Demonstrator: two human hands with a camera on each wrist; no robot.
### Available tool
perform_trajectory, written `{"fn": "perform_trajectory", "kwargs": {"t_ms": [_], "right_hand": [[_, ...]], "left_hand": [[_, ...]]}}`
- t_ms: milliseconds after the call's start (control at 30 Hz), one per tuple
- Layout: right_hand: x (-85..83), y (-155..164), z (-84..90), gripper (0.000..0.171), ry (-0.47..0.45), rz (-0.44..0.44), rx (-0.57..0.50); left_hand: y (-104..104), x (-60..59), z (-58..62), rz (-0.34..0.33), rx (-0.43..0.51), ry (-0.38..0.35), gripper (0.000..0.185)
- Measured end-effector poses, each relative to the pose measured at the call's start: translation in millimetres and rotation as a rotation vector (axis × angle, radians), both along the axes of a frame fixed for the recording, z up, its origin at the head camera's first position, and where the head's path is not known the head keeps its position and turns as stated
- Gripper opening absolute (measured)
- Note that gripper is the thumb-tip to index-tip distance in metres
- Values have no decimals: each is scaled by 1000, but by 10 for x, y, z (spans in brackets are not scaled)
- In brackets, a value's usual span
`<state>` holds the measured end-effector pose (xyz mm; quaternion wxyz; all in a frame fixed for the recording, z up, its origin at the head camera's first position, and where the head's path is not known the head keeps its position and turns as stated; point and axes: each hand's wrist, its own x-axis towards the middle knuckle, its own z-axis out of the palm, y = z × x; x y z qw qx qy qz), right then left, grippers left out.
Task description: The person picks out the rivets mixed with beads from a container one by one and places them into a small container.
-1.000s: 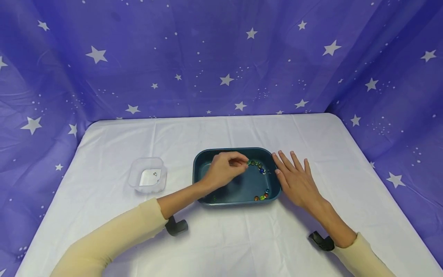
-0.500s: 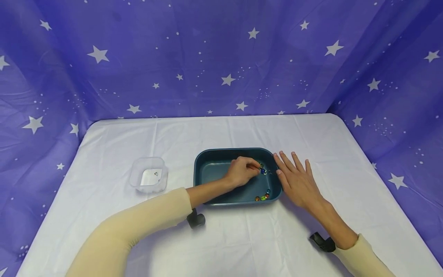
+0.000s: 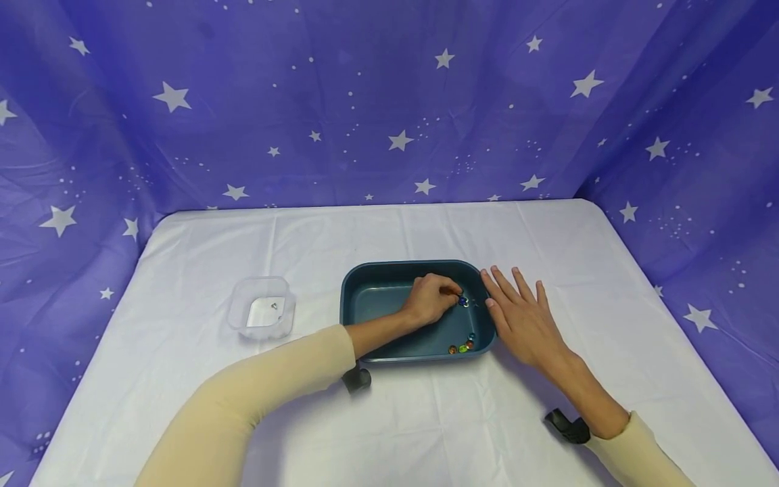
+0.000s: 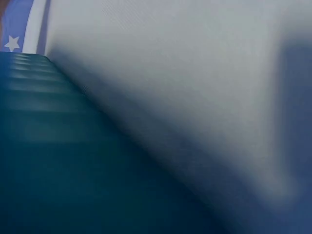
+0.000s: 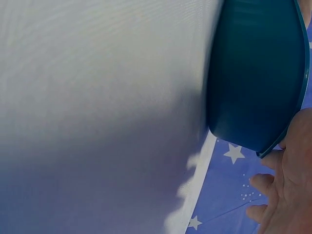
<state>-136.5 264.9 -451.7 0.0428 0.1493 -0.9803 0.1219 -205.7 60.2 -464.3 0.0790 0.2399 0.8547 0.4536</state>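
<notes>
My left hand reaches into the dark teal tray, with fingers curled and fingertips right at a blue marble by the tray's right wall. What lies between thumb and fingers is hidden, so I cannot tell whether it pinches anything. A small silvery piece lies beside the blue marble. Several coloured marbles sit along the front right corner. My right hand has its fingers spread, touching the tray's right rim. In the right wrist view its fingers show beside the tray wall.
A clear plastic box stands left of the tray with a tiny silvery piece inside. A white cloth covers the table. Behind and at the sides hangs a purple curtain with white stars.
My left hand has moved right inside the tray, along the row of marbles towards the blue one. The green marbles seen there earlier are no longer in sight. My right hand stays at the rim.
</notes>
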Motion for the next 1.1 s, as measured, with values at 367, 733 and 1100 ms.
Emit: {"fn": "perform_trajectory", "kwargs": {"t_ms": [367, 733, 1100], "right_hand": [[-5, 3, -9, 52, 8, 4, 7], [-4, -4, -11, 52, 14, 3, 0], [-3, -5, -5, 52, 8, -1, 3]], "left_hand": [[36, -42, -82, 4, -25, 23, 13], [43, -62, -136, -31, -18, 63, 9], [32, -66, -152, -55, -42, 80, 9]]}}
